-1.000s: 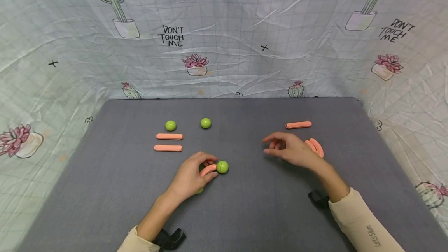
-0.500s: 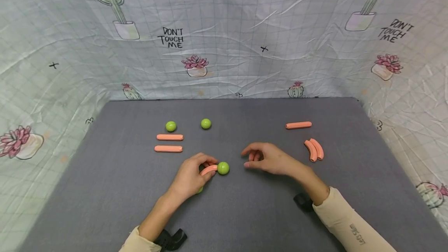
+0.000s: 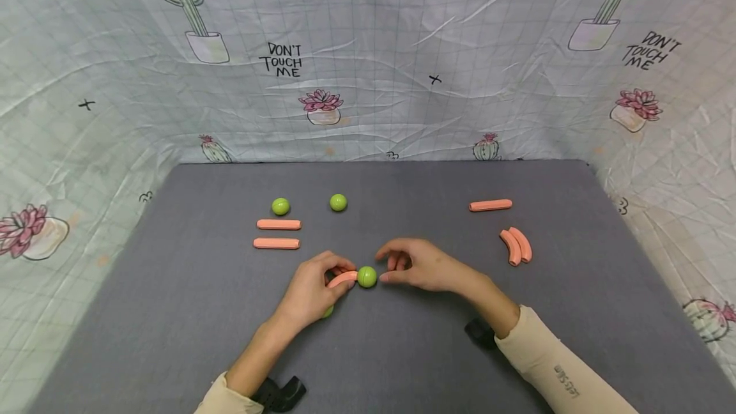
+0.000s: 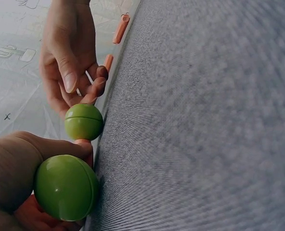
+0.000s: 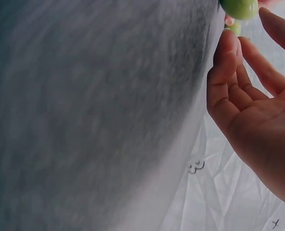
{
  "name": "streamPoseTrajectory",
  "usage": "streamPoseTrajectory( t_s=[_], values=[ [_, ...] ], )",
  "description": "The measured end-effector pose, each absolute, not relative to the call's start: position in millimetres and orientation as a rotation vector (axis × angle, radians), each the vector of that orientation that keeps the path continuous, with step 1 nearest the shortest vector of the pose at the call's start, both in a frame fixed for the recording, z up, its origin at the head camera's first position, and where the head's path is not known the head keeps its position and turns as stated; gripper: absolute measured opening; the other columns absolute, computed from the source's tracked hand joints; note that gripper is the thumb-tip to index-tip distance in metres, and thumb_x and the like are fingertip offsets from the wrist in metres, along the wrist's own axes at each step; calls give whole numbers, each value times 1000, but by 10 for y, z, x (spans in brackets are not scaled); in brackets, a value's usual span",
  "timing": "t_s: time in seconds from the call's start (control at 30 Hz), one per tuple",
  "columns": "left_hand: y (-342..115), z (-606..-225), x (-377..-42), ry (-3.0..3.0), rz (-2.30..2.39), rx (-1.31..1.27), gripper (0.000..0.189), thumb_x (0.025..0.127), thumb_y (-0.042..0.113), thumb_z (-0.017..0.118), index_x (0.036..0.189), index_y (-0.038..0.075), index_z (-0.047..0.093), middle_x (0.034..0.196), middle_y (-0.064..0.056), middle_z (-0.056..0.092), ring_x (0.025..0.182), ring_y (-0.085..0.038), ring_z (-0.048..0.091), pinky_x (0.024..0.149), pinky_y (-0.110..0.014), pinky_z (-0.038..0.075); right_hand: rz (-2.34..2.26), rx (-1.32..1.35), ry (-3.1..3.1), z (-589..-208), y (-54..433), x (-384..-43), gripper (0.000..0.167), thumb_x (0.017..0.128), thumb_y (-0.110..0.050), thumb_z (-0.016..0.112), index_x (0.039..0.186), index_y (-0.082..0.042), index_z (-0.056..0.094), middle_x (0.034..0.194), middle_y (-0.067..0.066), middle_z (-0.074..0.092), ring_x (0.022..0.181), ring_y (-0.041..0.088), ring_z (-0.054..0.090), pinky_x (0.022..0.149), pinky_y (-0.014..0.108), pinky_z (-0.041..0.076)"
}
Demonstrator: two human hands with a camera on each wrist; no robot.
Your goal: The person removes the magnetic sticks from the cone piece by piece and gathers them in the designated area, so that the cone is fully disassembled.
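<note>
My left hand [image 3: 310, 289] pinches a curved orange stick [image 3: 343, 278] between thumb and fingers, low over the table. At the stick's right end sits a green ball [image 3: 367, 276] with a seam round it. Another green ball [image 4: 67, 187] shows large by the left thumb in the left wrist view; in the head view that hand mostly hides it. Just right of the seamed ball, my right hand [image 3: 422, 265] hovers with thumb and forefinger spread and the other fingers bent. It holds nothing, and a small gap parts its fingertips from the ball.
On the grey table [image 3: 414, 350], two straight orange sticks [image 3: 276, 243] lie at the left, with a green ball [image 3: 280, 206] behind them and another green ball [image 3: 338, 202] farther right. At the right are a straight orange stick [image 3: 490, 205] and two curved orange sticks [image 3: 515, 246], side by side.
My right hand has moved left and slightly nearer to me, from beside the curved orange sticks to the seamed green ball. My left hand keeps its hold almost in place.
</note>
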State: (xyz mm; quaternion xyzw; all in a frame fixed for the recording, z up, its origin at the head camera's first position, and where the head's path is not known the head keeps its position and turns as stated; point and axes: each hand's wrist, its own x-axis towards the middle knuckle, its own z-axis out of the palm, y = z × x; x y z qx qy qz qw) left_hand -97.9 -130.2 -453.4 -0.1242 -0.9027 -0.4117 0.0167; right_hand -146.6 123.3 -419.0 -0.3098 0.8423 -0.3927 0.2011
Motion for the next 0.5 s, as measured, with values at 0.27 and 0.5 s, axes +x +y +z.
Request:
streamPoseTrajectory(
  t_s=[0.27,0.5],
  values=[
    [-1302,-4549,-956,-2798,-1250,-400,18,84,16,88,99,20,79,88,7,69,72,-6,58,66,-21,49,-1039,-897,2324,-4217,1074,-1437,32,96,-23,77,125,-10,71,92,1,68,76,5,60,71,20,52],
    [-1305,-4559,-946,-2775,-1265,-428,14,87,21,86,99,20,79,87,7,70,71,-4,58,66,-21,51,-999,-903,2325,-4216,1004,-1422,30,97,-24,76,124,-11,72,91,1,67,78,6,60,72,20,51]
  ],
)
